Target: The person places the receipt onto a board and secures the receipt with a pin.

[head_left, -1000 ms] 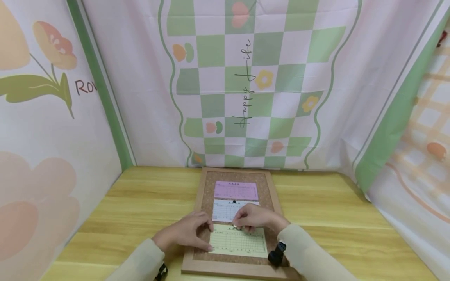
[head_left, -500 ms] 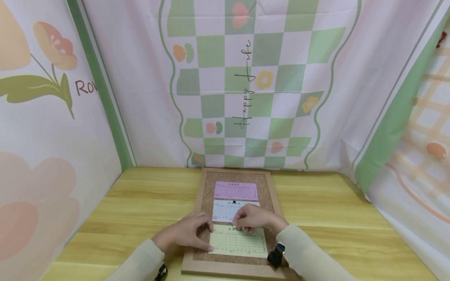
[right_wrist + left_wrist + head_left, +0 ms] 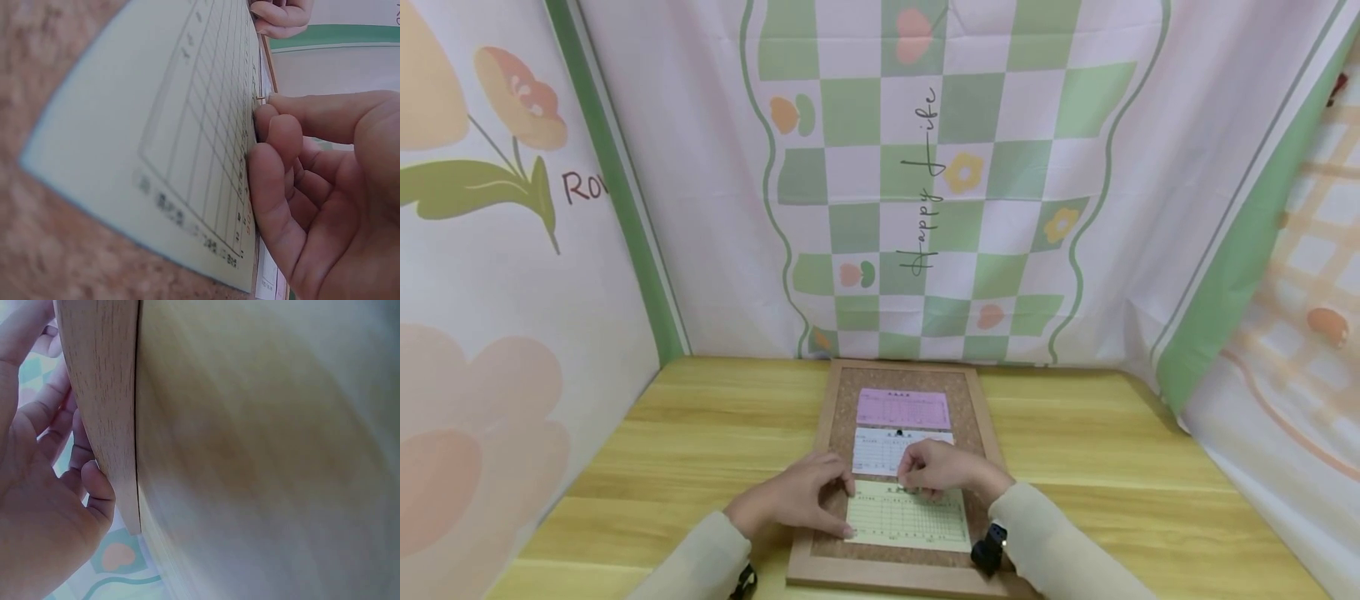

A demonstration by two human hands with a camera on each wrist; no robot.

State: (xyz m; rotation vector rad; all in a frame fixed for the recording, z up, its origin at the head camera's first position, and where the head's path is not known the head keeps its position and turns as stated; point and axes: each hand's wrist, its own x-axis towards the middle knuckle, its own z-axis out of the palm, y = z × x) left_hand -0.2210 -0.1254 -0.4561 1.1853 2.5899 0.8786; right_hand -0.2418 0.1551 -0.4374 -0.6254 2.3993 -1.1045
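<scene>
A yellow printed form (image 3: 910, 521) lies on the lower part of a framed corkboard (image 3: 842, 387). My left hand (image 3: 808, 496) spans its left side, thumb on the bottom left corner and forefinger by the top left one. At the form's top edge, my right hand (image 3: 936, 467) pinches a push pin; its thin metal shaft (image 3: 261, 97) shows at the fingertips in the right wrist view, while the fingers hide its head. Other right fingertips rest against the paper. The left wrist view shows my left palm and fingers beside the wooden frame (image 3: 103, 381).
Farther up the board are a white form (image 3: 868, 450), with a black pin (image 3: 899, 432) at its top, and a pink form (image 3: 902, 408). The board lies on a wood-grain table (image 3: 722, 425). Behind it hangs a checked curtain (image 3: 910, 167).
Both hands stay nearly in place. My right fingertips have shifted slightly, and the pale pin head visible beneath them earlier is hidden now in the head view.
</scene>
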